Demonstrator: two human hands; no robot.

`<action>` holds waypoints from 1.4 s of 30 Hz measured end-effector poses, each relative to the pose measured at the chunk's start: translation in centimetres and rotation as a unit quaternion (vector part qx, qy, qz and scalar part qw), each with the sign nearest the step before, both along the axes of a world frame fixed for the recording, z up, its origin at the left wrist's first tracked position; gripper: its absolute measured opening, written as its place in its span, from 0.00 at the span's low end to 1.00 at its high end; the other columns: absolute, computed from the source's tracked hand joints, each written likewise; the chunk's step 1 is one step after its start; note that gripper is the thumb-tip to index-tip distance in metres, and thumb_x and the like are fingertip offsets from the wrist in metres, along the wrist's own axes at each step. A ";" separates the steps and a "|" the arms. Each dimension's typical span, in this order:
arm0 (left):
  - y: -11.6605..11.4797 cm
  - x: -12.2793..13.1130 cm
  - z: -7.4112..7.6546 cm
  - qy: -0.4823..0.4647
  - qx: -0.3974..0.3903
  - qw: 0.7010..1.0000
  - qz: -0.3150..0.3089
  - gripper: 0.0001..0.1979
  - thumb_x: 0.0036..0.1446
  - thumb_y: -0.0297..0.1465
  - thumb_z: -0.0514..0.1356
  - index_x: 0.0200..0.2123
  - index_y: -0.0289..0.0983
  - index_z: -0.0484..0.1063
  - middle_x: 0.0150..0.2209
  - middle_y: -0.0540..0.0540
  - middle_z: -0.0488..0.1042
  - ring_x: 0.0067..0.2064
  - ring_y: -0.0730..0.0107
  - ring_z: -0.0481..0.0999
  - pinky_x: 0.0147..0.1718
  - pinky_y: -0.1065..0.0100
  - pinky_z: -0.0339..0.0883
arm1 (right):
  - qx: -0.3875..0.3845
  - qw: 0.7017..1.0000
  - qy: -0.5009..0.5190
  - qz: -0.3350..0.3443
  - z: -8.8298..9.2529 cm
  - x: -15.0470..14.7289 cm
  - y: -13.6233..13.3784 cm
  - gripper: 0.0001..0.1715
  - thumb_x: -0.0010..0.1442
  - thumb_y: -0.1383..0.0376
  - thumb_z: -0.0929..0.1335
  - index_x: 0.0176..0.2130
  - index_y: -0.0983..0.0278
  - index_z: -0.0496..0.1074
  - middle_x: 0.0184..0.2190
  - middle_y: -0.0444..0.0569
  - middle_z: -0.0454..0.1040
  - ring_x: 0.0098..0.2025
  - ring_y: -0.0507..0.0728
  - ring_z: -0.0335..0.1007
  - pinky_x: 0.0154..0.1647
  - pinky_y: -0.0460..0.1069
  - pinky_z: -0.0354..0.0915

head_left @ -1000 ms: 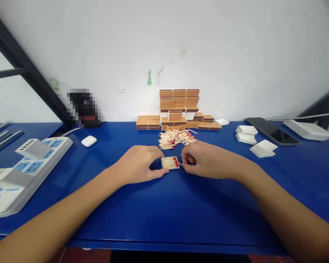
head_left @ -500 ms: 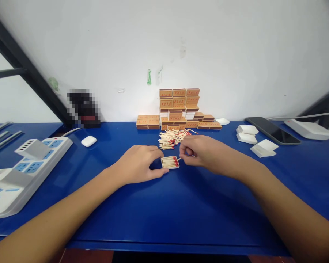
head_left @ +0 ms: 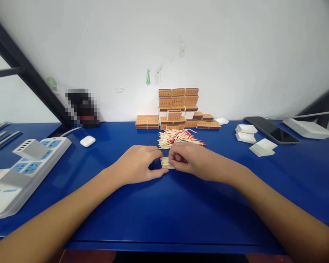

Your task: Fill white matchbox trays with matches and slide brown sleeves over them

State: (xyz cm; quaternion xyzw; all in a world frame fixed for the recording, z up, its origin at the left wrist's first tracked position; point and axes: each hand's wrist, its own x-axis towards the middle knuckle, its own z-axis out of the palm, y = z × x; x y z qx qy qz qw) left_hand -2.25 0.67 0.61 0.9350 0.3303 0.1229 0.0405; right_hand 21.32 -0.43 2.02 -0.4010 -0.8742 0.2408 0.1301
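Observation:
A small white matchbox tray [head_left: 161, 163] filled with matches [head_left: 165, 162] lies on the blue table. The thumb and fingers of my left hand [head_left: 138, 163] are closed on the tray's edges from the left. My right hand [head_left: 190, 159] is over the tray's right part, fingertips pinched together on a match that they mostly hide; the red match heads in the tray are covered too. Just behind the hands is a loose heap of red-tipped matches [head_left: 178, 138]. Behind the heap, orange-brown matchboxes [head_left: 178, 101] are stacked against the wall.
White paper trays [head_left: 246, 133] and a folded white piece [head_left: 263, 147] lie right, near a dark phone [head_left: 272, 129] and a white flat box [head_left: 307, 128]. At left are a power strip [head_left: 52, 149] with plugged adapters and a white earbud case [head_left: 87, 141].
My right hand has moved left, from beside the tray to over its right part, bringing the pinched match with it. My left hand stays on the tray.

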 end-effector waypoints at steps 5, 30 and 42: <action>0.0 0.0 -0.1 -0.006 0.001 1.000 -0.005 0.15 0.66 0.43 0.63 0.38 0.36 0.76 0.32 0.49 0.75 0.30 0.70 0.72 0.29 0.67 0.60 | -0.009 1.000 -0.005 0.005 0.1 -0.1 0.0 0.06 0.65 0.69 0.67 0.34 0.62 0.73 0.30 0.44 0.74 0.32 0.53 0.64 0.33 0.49 0.56; -0.1 0.1 0.0 -0.003 -0.004 1.000 -0.010 0.16 0.65 0.43 0.64 0.42 0.36 0.79 0.33 0.48 0.77 0.31 0.68 0.74 0.30 0.66 0.61 | 0.065 0.998 0.000 -0.012 0.4 1.3 0.7 0.06 0.64 0.61 0.70 0.36 0.61 0.73 0.30 0.43 0.69 0.31 0.53 0.61 0.33 0.50 0.52; 0.0 -0.1 -0.1 0.001 -0.003 1.000 -0.003 0.16 0.65 0.44 0.64 0.41 0.36 0.79 0.33 0.49 0.77 0.31 0.68 0.74 0.30 0.66 0.61 | 0.038 0.997 -0.041 -0.050 1.1 2.2 1.2 0.09 0.65 0.59 0.70 0.34 0.60 0.73 0.27 0.42 0.69 0.28 0.53 0.59 0.30 0.50 0.51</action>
